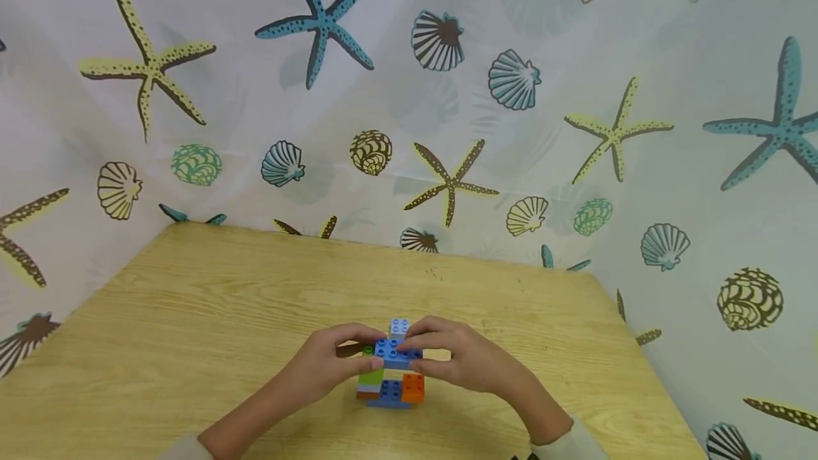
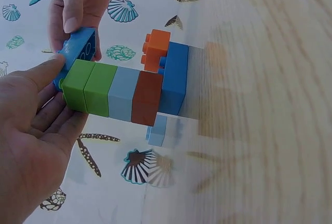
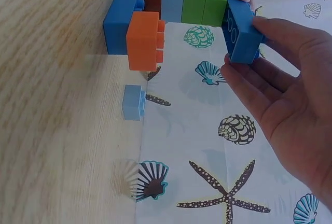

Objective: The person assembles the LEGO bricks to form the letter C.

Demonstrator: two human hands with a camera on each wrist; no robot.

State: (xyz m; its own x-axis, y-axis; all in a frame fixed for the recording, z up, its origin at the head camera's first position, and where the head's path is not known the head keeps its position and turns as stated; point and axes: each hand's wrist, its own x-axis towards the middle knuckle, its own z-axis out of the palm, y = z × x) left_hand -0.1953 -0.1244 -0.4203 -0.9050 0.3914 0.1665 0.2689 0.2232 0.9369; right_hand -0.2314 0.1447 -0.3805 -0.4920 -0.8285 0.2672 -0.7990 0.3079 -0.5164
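Observation:
A blue toy building brick (image 1: 397, 353) lies level across the top of a small stack, its left end at the upper green brick (image 3: 214, 5). My left hand (image 1: 326, 360) holds that end, with thumb and fingers on either side. The blue brick's other end is pinched by my right hand (image 1: 450, 350). Below the upper green brick come another green brick (image 2: 100, 89), a light blue brick (image 2: 123, 93) and a brown brick (image 2: 147, 97). These stand on a blue base brick (image 2: 175, 79), which also carries an orange brick (image 3: 142, 41) on its other end. Open space separates the orange brick from the top one.
A separate pale blue brick (image 3: 133, 102) stands on the wooden table (image 1: 255, 289) behind the stack. A white cloth (image 1: 383, 105) with shells and starfish hangs along the table's far edge and sides.

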